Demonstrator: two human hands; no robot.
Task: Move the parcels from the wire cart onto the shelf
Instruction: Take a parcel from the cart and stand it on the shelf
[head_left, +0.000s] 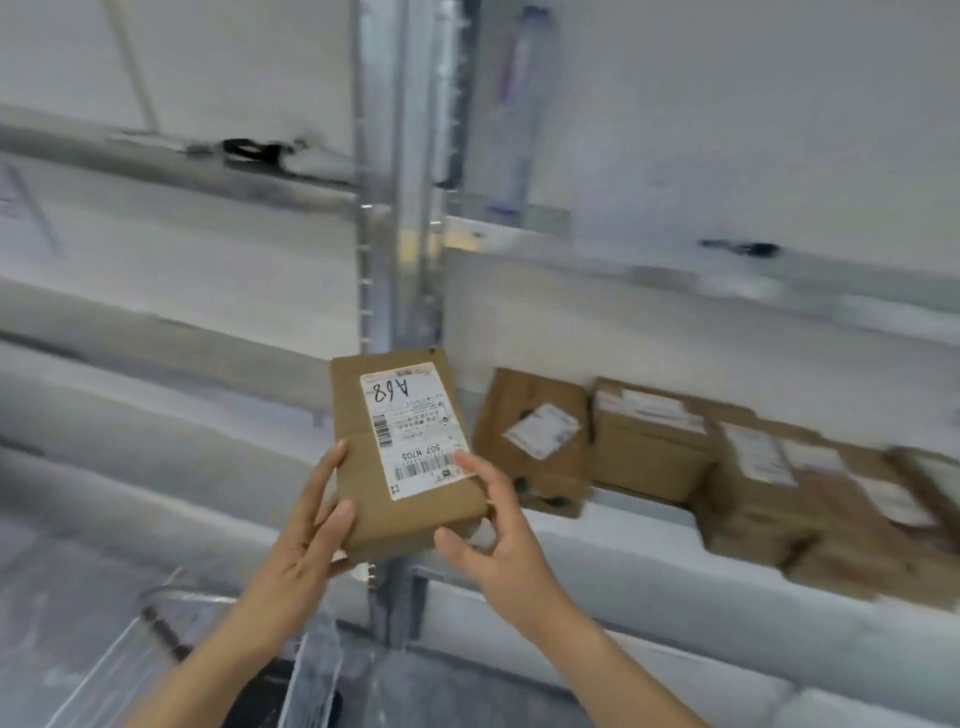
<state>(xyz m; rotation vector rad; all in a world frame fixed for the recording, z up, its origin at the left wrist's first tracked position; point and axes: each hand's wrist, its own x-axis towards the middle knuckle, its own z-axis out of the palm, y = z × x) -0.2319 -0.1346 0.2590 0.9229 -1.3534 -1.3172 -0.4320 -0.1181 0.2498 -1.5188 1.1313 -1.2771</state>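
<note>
A flat brown cardboard parcel (363, 457) with a white shipping label marked "A68" is held up in front of the metal shelf (597, 545). My left hand (306, 540) grips its near left corner, thumb on top. My right hand (488, 530) pinches the near right corner, fingertips on the label. Several brown parcels (654, 452) with white labels lie in a row on the shelf to the right. The wire cart (171, 639) shows blurred at the lower left, its contents unclear.
A grey metal upright (400, 234) of the shelving rises directly behind the held parcel. Higher shelf boards (156, 161) run left and right. A plastic-wrapped roll (519, 114) stands on the upper right shelf.
</note>
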